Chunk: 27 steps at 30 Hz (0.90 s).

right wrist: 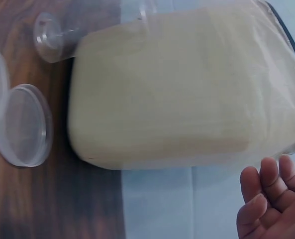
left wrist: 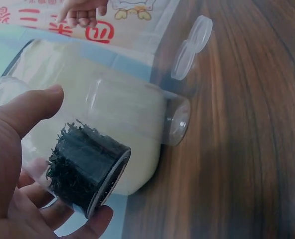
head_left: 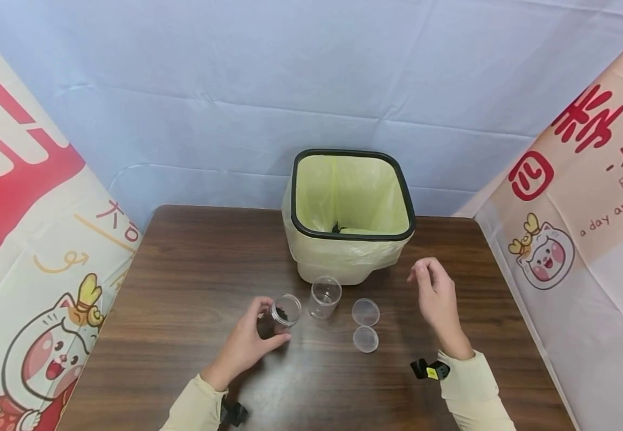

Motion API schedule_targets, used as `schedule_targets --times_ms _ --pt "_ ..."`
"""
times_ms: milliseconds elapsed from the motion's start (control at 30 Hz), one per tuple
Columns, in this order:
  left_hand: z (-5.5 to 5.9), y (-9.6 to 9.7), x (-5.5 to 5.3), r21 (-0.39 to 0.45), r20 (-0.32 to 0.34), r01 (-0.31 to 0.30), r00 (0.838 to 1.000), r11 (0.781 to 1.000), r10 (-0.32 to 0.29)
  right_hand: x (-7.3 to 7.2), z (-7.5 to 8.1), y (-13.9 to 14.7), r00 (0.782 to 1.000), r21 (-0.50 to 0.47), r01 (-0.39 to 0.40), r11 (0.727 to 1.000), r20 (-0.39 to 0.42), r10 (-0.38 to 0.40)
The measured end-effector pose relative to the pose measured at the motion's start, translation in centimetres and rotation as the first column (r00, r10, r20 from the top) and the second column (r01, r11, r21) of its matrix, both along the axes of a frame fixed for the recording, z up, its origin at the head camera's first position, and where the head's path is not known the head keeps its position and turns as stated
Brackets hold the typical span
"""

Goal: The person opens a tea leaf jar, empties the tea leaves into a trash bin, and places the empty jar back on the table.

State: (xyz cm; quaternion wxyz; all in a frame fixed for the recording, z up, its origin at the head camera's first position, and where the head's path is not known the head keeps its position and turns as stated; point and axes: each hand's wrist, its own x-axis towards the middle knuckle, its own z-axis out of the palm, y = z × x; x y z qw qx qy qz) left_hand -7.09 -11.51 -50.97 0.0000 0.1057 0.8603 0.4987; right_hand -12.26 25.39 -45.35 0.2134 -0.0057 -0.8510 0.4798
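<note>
My left hand grips a clear plastic jar round its side, thumb and fingers on opposite walls. Dark, shredded dried leaves fill the jar's bottom part, and the jar leans over in the left wrist view. Just right of it stands a second clear jar, upright on the table with no lid on it. Two round clear lids lie flat beside that jar. My right hand hovers to the right of the bin, fingers loosely curled with nothing in them; a few dark specks show on its palm.
A bin with a black rim and pale yellow liner stands at the back of the wooden table; something dark lies inside it. Printed cloths hang at left and right, and a pale blue cloth hangs behind.
</note>
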Motion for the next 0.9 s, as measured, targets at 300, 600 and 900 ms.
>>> schedule_targets --times_ms 300,600,900 --pt "0.2 -1.6 0.0 0.001 -0.003 -0.018 1.000 1.000 0.018 -1.4 2.9 0.0 0.998 0.048 -0.039 0.998 -0.040 0.041" --pt "0.7 -4.5 -0.3 -0.041 -0.032 -0.063 0.998 0.997 0.061 -2.6 4.8 0.2 0.999 0.092 -0.044 0.995 -0.012 0.046" --pt "1.6 -6.4 -1.4 -0.056 -0.116 -0.089 0.990 0.994 0.082 -4.2 6.3 -0.2 0.995 0.114 -0.069 0.991 0.074 0.061"
